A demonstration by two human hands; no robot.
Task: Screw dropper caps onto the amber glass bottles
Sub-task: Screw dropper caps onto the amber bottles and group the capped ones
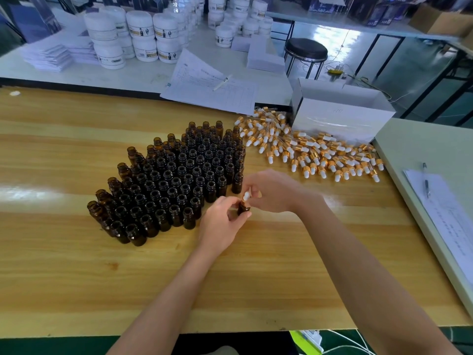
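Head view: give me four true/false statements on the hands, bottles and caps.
1. The left hand grips a small amber glass bottle. True.
2. The right hand is empty. False: it pinches a white-bulbed, gold-collared dropper cap at that bottle's mouth.
3. The pile of loose dropper caps lies left of the cluster of amber glass bottles. False: it lies to the cluster's right, in front of the white cardboard box.
4. The bottles in the cluster stand upright and uncapped. True.
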